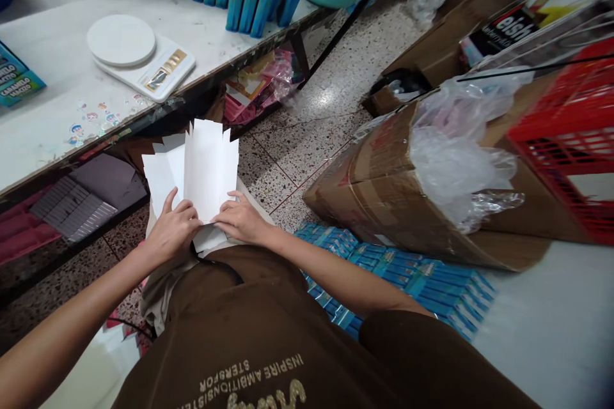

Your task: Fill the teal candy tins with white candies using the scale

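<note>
White cardboard sheets [207, 169] stand up because the left hand [173, 228] and right hand [242, 219] pinch their bottom together, close side by side, so they cannot flop.

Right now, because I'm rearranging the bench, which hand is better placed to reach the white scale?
Probably the left hand: it sits on the bench side of the white card, nearer the white scale. The right hand is on the card's far side from the scale.
</note>
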The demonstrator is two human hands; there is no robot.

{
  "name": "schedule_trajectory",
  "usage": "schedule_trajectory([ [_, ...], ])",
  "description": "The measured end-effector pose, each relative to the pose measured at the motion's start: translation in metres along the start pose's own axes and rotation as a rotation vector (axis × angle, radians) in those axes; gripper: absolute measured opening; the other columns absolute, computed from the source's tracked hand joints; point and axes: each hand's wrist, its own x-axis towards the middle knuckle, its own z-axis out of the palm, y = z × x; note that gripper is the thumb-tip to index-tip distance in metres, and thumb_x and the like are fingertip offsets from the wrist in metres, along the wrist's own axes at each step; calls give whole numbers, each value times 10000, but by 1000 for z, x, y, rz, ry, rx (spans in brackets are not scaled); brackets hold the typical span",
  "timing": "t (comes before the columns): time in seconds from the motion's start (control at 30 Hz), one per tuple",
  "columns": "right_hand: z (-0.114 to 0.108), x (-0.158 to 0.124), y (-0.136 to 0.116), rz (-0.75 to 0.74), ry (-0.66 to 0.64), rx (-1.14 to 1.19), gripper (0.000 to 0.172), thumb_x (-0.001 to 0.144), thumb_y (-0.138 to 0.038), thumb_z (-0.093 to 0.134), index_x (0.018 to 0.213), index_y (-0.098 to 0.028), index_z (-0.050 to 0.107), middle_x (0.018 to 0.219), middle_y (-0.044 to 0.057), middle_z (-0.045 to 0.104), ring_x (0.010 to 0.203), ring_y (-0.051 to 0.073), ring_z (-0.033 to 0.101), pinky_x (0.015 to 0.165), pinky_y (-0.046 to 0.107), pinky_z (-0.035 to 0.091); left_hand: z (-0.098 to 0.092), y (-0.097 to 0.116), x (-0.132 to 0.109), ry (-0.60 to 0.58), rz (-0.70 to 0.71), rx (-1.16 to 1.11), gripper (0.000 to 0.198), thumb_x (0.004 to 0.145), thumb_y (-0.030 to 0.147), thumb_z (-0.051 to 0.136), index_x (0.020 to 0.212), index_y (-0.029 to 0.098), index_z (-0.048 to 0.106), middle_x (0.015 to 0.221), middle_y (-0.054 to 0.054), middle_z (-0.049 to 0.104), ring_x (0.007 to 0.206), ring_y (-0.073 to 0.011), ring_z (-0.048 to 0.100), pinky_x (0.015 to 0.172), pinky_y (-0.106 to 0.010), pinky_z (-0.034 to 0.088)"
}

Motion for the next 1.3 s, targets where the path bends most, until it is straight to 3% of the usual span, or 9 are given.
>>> schedule_trajectory([
  [0.1,-1,6,-2,125,-13,-13,201,889,-244,483,971,-194,659,798,50,685,793,165,585,973,426,289,6,-1,5,53,-48,25,236,872,226,435,1043,222,598,738,-24,638,892,-192,553,1073,-569,216],
  [0.2,-1,14,-2,247,-48,-61,212,894,-258,480,997,-177,646,795,65,682,775,174,580,952,401,295,14,-2,3,135,-96,119,328,872,213,440,1190,231,518,943,-59,667,975,-203,557,1072,-570,220],
  [0.3,-2,21,-2,316,-85,-106,233,892,-277,491,1040,-171,636,817,80,688,786,180,579,934,384,284,20,-6,-7,181,11,176,334,862,170,444,1158,278,553,1133,-40,631,1047,-184,553,1085,-478,266],
  [0.43,-3,28,-3,359,-162,-133,230,892,-280,497,1028,-181,654,812,78,696,781,174,574,899,373,273,25,-5,-14,187,86,133,356,848,94,410,1141,188,587,1073,-69,653,937,-150,598,1023,-361,372],
  [0.6,-7,33,-17,315,-286,-280,212,884,-222,488,872,-183,697,775,90,682,826,214,564,923,440,261,22,11,-3,136,30,221,297,841,54,376,881,148,654,707,-43,629,697,-145,578,996,-386,403],
  [0.7,-9,34,-33,243,-261,-399,209,859,-143,481,883,-136,688,971,144,657,957,250,538,949,442,293,18,17,1,114,16,217,302,826,41,380,721,161,636,580,-25,553,655,-157,554,1015,-413,391],
  [0.9,-4,41,-41,275,-435,-291,231,851,-103,452,921,-126,671,951,128,662,894,216,588,694,294,463,17,12,9,83,-36,185,322,790,25,393,622,188,614,514,0,528,595,-150,534,1031,-450,363],
  [1.07,-4,53,-35,411,-516,-237,292,860,-92,402,942,-121,681,968,144,682,888,234,639,715,308,472,11,14,19,-43,-123,151,322,753,17,394,576,176,611,526,-28,586,586,-167,551,1015,-486,334],
  [1.3,-8,67,-26,464,-650,-128,299,799,-323,570,970,-103,679,973,160,691,914,274,638,716,315,473,5,14,26,-166,-170,212,277,787,94,415,652,158,648,633,-63,648,622,-180,578,977,-477,322],
])
